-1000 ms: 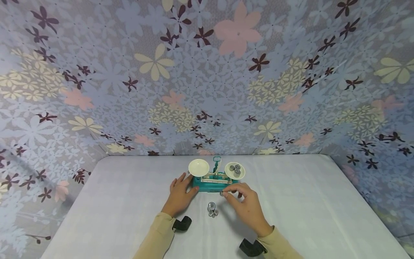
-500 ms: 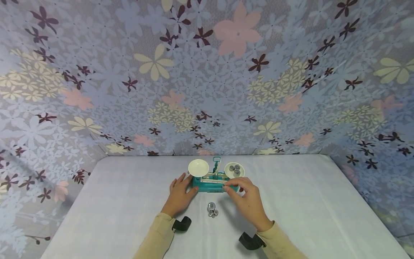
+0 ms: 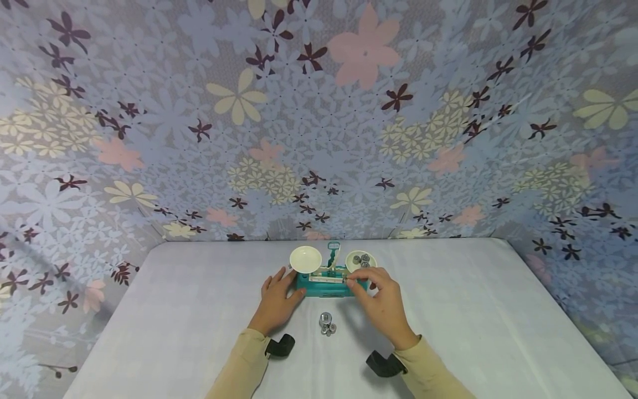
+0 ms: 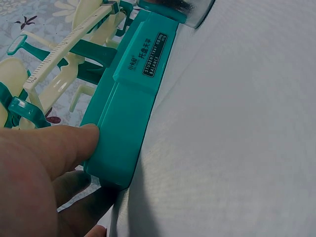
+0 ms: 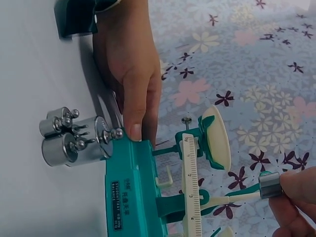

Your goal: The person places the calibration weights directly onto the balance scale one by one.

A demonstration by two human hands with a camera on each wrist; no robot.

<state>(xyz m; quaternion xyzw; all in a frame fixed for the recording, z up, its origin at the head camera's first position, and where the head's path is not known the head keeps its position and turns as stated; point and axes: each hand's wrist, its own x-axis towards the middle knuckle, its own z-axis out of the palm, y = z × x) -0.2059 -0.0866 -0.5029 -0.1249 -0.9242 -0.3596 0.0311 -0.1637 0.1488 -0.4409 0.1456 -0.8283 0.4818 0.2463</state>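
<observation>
A teal tray balance with two cream pans stands at the back of the table. Its left end is held by my left hand, thumb on the front of the base and fingers round the end, as the left wrist view shows. My right hand pinches a small silver metal weight between thumb and fingertips, raised in front of the right pan. Several metal weights sit in that pan, partly hidden by the hand. The left pan holds nothing.
More silver weights stand grouped on the white cloth in front of the balance. A numbered cream beam runs along the balance. Floral fabric rises behind the table and at its sides.
My right hand has lifted the small weight from near the front of the base up toward the right pan. The left hand keeps its hold on the balance.
</observation>
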